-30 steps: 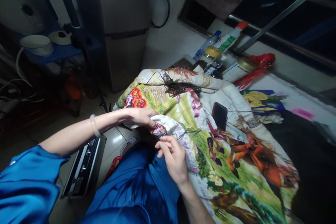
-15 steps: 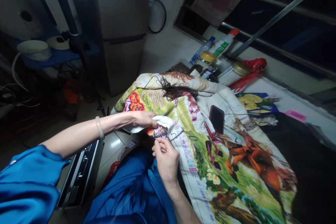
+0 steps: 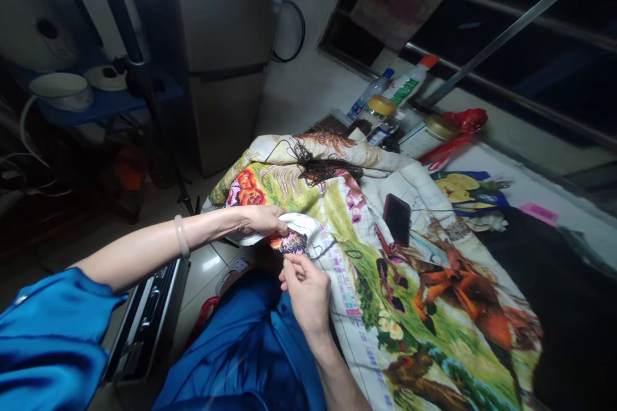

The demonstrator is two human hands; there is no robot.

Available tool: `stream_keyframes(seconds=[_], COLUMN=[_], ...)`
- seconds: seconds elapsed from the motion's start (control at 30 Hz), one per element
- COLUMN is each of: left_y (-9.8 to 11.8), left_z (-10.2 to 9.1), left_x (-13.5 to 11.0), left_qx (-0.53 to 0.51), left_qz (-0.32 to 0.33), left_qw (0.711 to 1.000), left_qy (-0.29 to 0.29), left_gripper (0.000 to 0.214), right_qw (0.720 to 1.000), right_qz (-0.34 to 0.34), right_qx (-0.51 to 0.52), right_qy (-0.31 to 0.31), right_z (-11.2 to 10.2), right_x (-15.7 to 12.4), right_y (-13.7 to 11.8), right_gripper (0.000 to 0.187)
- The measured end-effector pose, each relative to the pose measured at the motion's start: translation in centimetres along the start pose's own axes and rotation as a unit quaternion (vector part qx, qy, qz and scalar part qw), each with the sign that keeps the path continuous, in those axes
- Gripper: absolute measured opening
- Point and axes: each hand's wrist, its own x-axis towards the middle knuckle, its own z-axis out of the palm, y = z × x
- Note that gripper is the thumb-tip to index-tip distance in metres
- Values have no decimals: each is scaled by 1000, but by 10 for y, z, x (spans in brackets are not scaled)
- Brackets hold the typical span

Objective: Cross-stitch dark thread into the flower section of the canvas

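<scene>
A large cross-stitch cloth [image 3: 344, 231] with a printed picture drapes over the table toward my lap. My left hand [image 3: 265, 221] grips its folded edge, thumb on top and fingers hidden beneath. Just below, my right hand [image 3: 306, 282] is pinched closed at the rim of a dark stitched patch [image 3: 293, 243]. Whatever lies between those fingertips is too small to make out. A dark loop of thread [image 3: 328, 247] lies on the white margin beside the patch. Farther back, a tangle of dark thread [image 3: 328, 168] rests on the cloth.
A phone [image 3: 397, 219] lies on the cloth. Bottles and a yellow-lidded jar [image 3: 380, 105] stand by the window, near a red plastic bag [image 3: 465, 122]. On the floor at left are a black case [image 3: 147, 314] and a dark stand pole [image 3: 144, 90].
Almost nothing differs. Both hands keep the same hold at the cloth, and the whole view has shifted very slightly.
</scene>
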Motion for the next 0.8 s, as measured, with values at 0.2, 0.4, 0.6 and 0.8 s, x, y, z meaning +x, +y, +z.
stream_keyframes(seconds=[0.2,0.4,0.6,0.8], left_y=[1,1,1,4], left_z=[1,-3,-3,-1], left_x=[-2,0,1,-2], left_qx=[-23,-16,-1,-1], left_qz=[-2,3,1,6], left_qw=[1000,1000,1000,1000], left_qy=[4,-15,-3,1], left_gripper=[15,17,20,21], right_qw=[1000,998,994,990], right_qz=[20,46,77,99], right_qx=[7,41,78,103], right_qy=[-4,23,19,10], right_z=[1,17,21,19], right_x=[0,-7,-8,-7], right_y=[-4,-4,-6,-7], right_gripper=[23,25,26,29])
